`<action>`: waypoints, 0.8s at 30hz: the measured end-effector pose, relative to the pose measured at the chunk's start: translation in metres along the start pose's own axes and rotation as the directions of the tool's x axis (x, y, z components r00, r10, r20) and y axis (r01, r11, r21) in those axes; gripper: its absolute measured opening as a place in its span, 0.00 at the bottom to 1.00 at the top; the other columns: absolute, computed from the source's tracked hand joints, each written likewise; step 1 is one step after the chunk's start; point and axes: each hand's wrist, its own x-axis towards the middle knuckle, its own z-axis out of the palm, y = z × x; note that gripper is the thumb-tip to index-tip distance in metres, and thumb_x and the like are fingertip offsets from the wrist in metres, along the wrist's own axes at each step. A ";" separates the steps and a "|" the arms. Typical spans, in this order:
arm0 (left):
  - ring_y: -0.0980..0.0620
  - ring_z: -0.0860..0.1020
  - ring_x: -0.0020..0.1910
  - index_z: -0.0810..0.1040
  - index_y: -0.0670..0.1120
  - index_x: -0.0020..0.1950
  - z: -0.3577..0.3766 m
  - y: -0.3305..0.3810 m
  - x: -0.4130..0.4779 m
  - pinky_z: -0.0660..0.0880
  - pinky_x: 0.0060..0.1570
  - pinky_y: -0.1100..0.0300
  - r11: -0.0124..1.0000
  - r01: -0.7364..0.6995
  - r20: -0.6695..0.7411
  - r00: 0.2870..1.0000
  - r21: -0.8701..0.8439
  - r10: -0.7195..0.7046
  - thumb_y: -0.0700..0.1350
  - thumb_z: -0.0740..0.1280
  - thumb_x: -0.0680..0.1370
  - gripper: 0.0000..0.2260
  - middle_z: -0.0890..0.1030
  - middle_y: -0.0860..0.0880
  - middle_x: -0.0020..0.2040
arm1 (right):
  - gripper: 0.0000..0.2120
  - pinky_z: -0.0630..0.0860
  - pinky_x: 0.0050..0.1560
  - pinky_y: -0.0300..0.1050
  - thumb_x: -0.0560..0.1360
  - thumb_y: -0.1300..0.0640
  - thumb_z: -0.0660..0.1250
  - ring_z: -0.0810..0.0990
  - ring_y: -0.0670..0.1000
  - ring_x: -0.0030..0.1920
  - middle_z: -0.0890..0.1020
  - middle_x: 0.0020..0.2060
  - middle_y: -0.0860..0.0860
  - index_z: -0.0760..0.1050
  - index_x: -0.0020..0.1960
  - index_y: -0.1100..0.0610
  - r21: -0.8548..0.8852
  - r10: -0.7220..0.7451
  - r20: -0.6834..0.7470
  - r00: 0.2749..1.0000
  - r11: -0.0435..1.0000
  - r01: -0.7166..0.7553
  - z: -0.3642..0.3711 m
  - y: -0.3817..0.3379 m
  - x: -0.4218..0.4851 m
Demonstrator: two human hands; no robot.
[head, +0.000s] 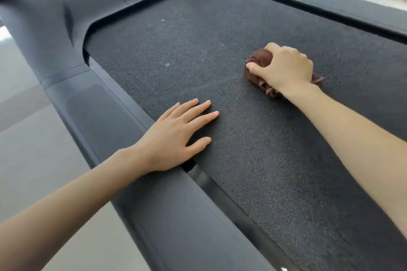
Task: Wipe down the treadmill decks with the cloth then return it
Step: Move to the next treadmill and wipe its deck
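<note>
The black textured treadmill deck fills most of the view, with a few pale spots near its far end. My right hand is closed on a bunched brown cloth and presses it onto the deck right of centre. Part of the cloth sticks out below my wrist. My left hand lies flat and open at the deck's left edge, fingers spread, palm partly over the gap beside the side rail.
A dark grey side rail runs along the left of the belt, meeting the motor cover at the far end. A second rail borders the right side. Pale floor lies to the left.
</note>
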 end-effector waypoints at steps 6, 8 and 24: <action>0.59 0.44 0.75 0.44 0.67 0.72 -0.016 -0.059 0.012 0.45 0.74 0.54 0.997 -0.022 0.019 1.000 0.067 0.021 0.67 0.39 0.72 0.27 0.47 0.63 0.76 | 0.22 0.70 0.45 0.50 0.69 0.36 0.65 0.78 0.61 0.47 0.79 0.45 0.57 0.75 0.52 0.53 -0.019 -0.042 -0.055 0.998 0.999 0.041 -0.007 -0.059 -0.064; 0.58 0.45 0.75 0.44 0.67 0.71 -0.021 -0.083 0.015 0.47 0.75 0.52 0.998 0.001 0.018 1.000 0.061 -0.002 0.68 0.39 0.72 0.27 0.48 0.62 0.76 | 0.21 0.70 0.42 0.50 0.67 0.37 0.66 0.77 0.59 0.41 0.78 0.40 0.55 0.76 0.49 0.53 -0.003 -0.170 -0.059 0.984 0.985 0.170 -0.010 -0.093 -0.103; 0.53 0.51 0.76 0.59 0.56 0.75 -0.017 -0.122 0.005 0.47 0.74 0.52 0.998 -0.050 -0.093 0.995 -0.046 0.045 0.59 0.51 0.78 0.24 0.57 0.53 0.77 | 0.23 0.67 0.43 0.47 0.72 0.35 0.62 0.78 0.62 0.50 0.80 0.49 0.56 0.74 0.57 0.51 -0.130 0.284 -0.095 0.954 0.947 -0.294 0.001 -0.093 -0.064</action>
